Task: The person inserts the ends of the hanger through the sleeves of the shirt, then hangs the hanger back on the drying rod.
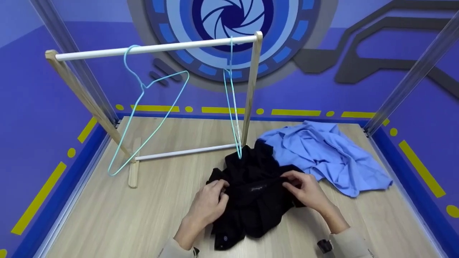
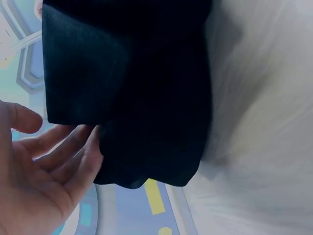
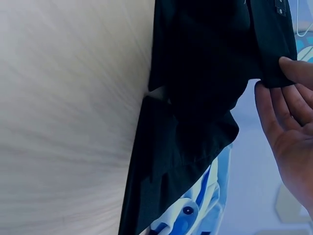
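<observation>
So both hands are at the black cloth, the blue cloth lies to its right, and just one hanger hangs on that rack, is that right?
Not quite: the head view shows two hangers on the rack, the right one nearly edge-on. The rest stands: left hand and right hand are at the black cloth, the blue cloth to its right.
</observation>
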`<control>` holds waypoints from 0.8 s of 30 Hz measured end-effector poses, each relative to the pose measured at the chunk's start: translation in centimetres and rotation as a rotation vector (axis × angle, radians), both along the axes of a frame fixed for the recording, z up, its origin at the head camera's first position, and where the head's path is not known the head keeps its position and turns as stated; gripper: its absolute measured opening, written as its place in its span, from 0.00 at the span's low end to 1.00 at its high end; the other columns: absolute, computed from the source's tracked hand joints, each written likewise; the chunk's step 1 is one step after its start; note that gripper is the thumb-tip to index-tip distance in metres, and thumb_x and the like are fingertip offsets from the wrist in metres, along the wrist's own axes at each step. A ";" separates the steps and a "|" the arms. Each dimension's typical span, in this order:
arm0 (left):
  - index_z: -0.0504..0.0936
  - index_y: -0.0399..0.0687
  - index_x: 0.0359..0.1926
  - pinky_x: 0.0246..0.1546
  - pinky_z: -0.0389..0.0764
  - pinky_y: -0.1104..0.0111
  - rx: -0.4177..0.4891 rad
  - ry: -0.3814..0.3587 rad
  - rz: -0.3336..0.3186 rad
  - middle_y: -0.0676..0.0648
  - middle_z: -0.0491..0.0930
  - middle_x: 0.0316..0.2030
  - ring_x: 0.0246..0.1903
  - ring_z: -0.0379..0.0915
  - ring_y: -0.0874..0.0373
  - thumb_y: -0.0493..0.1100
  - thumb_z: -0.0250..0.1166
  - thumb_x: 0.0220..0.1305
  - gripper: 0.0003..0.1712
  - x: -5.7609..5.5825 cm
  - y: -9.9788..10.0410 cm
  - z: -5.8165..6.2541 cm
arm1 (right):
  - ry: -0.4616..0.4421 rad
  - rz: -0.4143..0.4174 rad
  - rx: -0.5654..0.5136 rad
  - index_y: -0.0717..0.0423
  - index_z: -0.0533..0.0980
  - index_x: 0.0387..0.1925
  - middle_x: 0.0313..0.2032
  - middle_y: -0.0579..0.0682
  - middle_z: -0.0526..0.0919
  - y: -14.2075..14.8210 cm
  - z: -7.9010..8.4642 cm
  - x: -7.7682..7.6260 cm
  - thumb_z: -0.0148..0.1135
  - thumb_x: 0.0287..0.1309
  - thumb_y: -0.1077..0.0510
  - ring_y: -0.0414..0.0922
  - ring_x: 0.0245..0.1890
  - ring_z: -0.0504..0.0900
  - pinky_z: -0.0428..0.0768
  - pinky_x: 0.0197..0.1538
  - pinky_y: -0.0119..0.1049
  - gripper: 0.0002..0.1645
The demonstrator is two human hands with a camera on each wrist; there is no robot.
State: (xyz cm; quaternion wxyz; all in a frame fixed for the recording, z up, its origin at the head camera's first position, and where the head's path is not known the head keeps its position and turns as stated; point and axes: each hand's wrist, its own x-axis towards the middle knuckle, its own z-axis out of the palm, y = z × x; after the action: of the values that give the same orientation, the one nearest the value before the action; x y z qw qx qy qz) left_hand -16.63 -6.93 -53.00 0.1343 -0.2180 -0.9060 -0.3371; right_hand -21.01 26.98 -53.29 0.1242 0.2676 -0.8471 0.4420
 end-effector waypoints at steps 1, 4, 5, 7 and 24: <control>0.83 0.42 0.49 0.37 0.82 0.61 -0.016 -0.024 -0.011 0.49 0.83 0.39 0.38 0.81 0.56 0.33 0.59 0.60 0.16 0.0 -0.1 0.1 | 0.014 -0.008 -0.010 0.63 0.83 0.41 0.31 0.54 0.86 -0.1 0.1 0.0 0.71 0.52 0.79 0.51 0.30 0.85 0.82 0.34 0.32 0.16; 0.80 0.40 0.55 0.39 0.83 0.60 -0.070 -0.084 -0.042 0.48 0.82 0.42 0.41 0.81 0.54 0.32 0.58 0.56 0.24 0.1 -0.4 0.2 | 0.062 -0.025 -0.027 0.64 0.83 0.40 0.30 0.53 0.86 -0.2 0.3 -0.1 0.71 0.50 0.79 0.50 0.29 0.85 0.80 0.33 0.28 0.16; 0.80 0.39 0.57 0.39 0.83 0.60 -0.088 -0.098 -0.051 0.47 0.82 0.42 0.42 0.80 0.53 0.31 0.59 0.55 0.25 0.1 -0.5 0.2 | 0.076 -0.029 -0.025 0.63 0.84 0.41 0.30 0.51 0.87 -0.1 0.4 -0.2 0.72 0.50 0.79 0.49 0.29 0.85 0.80 0.33 0.27 0.17; 0.78 0.38 0.59 0.41 0.83 0.59 -0.115 -0.114 -0.069 0.46 0.82 0.44 0.44 0.80 0.51 0.31 0.59 0.55 0.27 0.1 -0.7 0.3 | 0.095 -0.038 -0.022 0.60 0.84 0.41 0.30 0.49 0.87 0.0 0.6 -0.3 0.72 0.50 0.78 0.46 0.28 0.85 0.79 0.33 0.25 0.18; 0.80 0.40 0.56 0.44 0.81 0.60 -0.022 -0.162 -0.164 0.45 0.83 0.44 0.43 0.80 0.54 0.39 0.68 0.64 0.20 -0.2 -1.2 0.3 | 0.172 -0.143 -0.088 0.59 0.86 0.41 0.33 0.46 0.88 -0.2 2.1 -1.1 0.74 0.52 0.75 0.45 0.30 0.86 0.79 0.37 0.24 0.15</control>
State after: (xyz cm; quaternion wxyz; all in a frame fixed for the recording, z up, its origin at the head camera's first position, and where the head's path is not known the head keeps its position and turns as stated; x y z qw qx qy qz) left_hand -16.86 -8.10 -52.70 0.0301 -0.2650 -0.8967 -0.3533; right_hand -22.11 26.83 -51.18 0.2392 0.2375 -0.8300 0.4444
